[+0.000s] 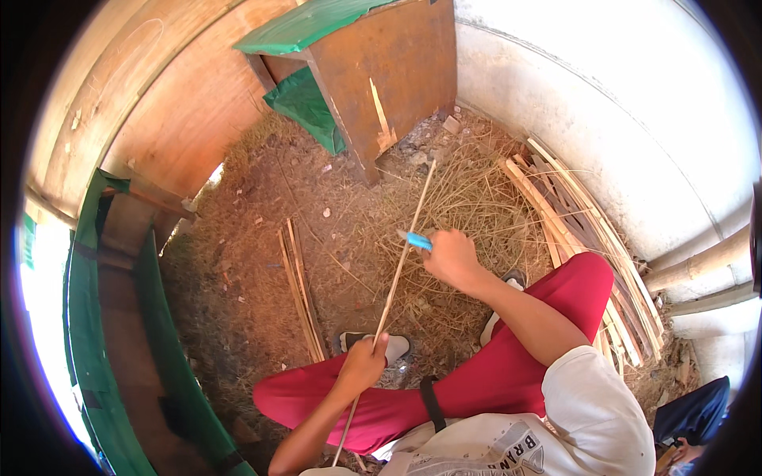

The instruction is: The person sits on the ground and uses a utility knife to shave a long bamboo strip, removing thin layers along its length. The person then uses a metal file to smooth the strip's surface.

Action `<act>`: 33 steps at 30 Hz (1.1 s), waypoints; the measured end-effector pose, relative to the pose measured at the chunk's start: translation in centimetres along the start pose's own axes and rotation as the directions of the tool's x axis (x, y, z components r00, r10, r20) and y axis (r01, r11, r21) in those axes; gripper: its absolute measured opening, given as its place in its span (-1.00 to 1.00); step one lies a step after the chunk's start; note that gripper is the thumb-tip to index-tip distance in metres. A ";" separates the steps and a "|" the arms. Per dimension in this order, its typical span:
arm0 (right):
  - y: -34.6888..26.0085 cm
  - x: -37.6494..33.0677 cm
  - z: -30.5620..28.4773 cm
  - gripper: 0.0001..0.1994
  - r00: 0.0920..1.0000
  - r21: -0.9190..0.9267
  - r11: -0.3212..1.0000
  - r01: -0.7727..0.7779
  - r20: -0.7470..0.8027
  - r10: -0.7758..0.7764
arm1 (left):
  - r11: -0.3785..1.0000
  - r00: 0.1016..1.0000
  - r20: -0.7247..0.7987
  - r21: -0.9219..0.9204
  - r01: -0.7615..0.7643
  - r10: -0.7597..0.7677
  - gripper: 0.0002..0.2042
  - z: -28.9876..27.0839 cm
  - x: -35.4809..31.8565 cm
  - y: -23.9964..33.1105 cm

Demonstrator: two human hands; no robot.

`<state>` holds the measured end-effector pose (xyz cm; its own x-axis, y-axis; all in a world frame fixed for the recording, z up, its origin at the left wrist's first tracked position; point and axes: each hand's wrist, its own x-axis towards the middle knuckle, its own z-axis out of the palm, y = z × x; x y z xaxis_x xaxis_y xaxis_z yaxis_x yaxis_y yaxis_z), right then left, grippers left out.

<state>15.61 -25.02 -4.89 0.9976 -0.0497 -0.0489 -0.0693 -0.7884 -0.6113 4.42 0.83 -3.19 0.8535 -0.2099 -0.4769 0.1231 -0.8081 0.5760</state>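
Note:
A long, thin wooden stick (394,284) slants up from beside my left leg toward the far side. My left hand (364,367) is closed round its lower part, above my left thigh. In my right hand (451,258) is a utility knife with a light blue handle (418,240), gripped in a fist. The knife's short tip lies at the stick's upper half; whether it cuts into the wood or only touches it, I cannot tell. The stick's far end points up freely over the straw.
Several wooden strips (587,226) are piled along the white wall (611,95) at right. A few more strips (298,289) lie on the ground left of my foot. Ahead stands a brown wooden cabinet (389,71) with a green cover. Another person's dark clothing (692,411) shows at lower right.

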 end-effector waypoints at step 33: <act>9.1 3.8 3.6 -0.83 0.994 -0.327 0.939 -0.108 -0.030 0.104 | 0.980 0.997 0.047 0.191 0.046 -0.056 -0.56 2.6 -1.9 4.8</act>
<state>18.71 -30.19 -13.51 0.9847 -0.1499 -0.0890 -0.1704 -0.9353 -0.3101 2.10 -4.09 -1.28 0.8205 -0.1897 -0.5392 0.0635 -0.9073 0.4158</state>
